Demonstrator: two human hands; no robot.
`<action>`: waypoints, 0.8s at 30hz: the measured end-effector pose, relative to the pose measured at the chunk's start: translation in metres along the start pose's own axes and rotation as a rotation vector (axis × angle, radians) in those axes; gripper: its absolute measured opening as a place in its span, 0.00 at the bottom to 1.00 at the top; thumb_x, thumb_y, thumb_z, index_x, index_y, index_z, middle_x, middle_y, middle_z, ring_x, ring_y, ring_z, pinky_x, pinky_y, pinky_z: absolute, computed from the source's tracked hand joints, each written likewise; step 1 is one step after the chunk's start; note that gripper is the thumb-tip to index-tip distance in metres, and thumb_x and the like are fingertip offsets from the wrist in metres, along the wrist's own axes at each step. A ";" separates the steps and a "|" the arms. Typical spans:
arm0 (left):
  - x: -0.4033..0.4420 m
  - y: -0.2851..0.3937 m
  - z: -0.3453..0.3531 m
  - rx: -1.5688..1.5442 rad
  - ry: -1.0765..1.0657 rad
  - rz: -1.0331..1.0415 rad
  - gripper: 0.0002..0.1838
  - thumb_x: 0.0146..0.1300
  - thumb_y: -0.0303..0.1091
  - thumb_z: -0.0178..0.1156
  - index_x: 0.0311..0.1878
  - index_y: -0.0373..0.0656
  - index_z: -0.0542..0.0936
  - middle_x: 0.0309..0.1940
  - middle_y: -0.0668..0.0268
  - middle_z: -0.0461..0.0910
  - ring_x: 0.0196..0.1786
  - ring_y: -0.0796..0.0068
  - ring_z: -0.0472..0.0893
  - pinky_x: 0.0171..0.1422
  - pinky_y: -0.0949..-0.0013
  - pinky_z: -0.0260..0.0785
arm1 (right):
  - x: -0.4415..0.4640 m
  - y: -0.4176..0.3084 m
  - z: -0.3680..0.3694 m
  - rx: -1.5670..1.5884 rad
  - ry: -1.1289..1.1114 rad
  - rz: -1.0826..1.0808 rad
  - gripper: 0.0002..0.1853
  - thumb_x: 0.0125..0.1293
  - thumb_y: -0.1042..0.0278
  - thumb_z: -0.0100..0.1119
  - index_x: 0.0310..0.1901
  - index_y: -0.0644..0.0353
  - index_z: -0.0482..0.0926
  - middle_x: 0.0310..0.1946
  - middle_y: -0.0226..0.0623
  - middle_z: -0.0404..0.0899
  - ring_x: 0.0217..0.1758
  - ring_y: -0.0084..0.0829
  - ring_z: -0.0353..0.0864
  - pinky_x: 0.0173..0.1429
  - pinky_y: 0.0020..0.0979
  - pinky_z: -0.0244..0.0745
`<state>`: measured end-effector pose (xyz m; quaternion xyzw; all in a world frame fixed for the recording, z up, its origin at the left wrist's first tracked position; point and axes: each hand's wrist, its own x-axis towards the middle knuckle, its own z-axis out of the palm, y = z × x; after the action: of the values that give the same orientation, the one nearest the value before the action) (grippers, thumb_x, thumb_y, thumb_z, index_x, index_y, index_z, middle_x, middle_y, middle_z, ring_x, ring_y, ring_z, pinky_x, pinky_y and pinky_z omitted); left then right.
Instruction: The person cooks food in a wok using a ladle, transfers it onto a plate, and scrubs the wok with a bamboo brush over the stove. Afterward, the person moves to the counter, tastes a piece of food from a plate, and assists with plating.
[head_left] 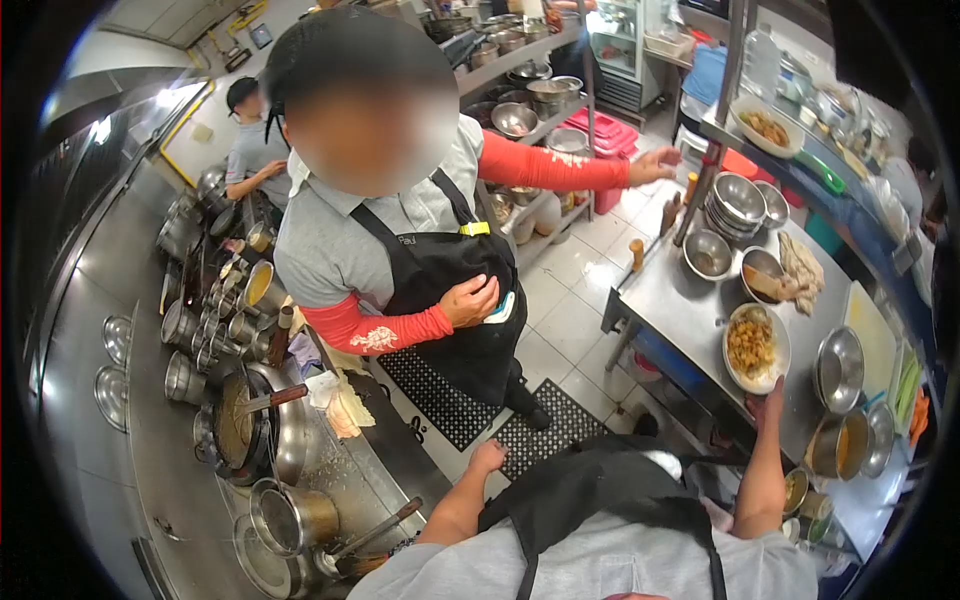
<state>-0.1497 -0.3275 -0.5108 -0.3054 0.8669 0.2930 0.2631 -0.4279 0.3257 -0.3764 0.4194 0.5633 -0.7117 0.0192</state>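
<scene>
My right hand grips the near rim of a white bowl above the steel table on the right. Chunky yellow-brown food fills the bowl, with a paler portion at its near side. My left hand hangs beside my apron, over the floor mat, with its fingers curled in and nothing visible in them. Close beyond the white bowl stands a metal bowl with a wooden-looking utensil and a crumpled cloth.
A co-worker in a black apron and red sleeves stands ahead, one arm stretched toward the shelf post. Pots and a wok line the stove at left. A plate of food sits on the upper shelf. Metal bowls stand at right.
</scene>
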 end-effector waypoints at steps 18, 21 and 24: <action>0.014 -0.060 -0.009 0.275 -0.059 0.238 0.24 0.66 0.50 0.57 0.50 0.37 0.84 0.54 0.46 0.82 0.59 0.43 0.80 0.64 0.53 0.71 | 0.000 0.022 -0.043 -1.120 0.638 -0.654 0.20 0.75 0.50 0.46 0.43 0.57 0.83 0.38 0.50 0.85 0.45 0.52 0.83 0.54 0.52 0.76; -0.003 -0.032 -0.023 0.093 0.012 0.080 0.24 0.64 0.51 0.59 0.50 0.38 0.85 0.51 0.46 0.84 0.59 0.45 0.81 0.64 0.55 0.71 | -0.003 0.020 -0.039 -1.114 0.654 -0.662 0.21 0.74 0.49 0.47 0.37 0.58 0.82 0.35 0.49 0.84 0.43 0.52 0.83 0.53 0.51 0.76; 0.002 -0.022 -0.029 0.163 -0.019 0.029 0.24 0.64 0.50 0.61 0.50 0.37 0.84 0.49 0.46 0.85 0.56 0.47 0.83 0.62 0.56 0.72 | -0.002 0.021 -0.038 -1.104 0.695 -0.703 0.21 0.74 0.49 0.48 0.33 0.57 0.81 0.32 0.48 0.84 0.41 0.52 0.83 0.52 0.51 0.75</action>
<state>-0.1446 -0.3616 -0.4997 -0.2674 0.8897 0.2282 0.2912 -0.3944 0.3480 -0.3926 0.3449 0.9138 -0.1150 -0.1811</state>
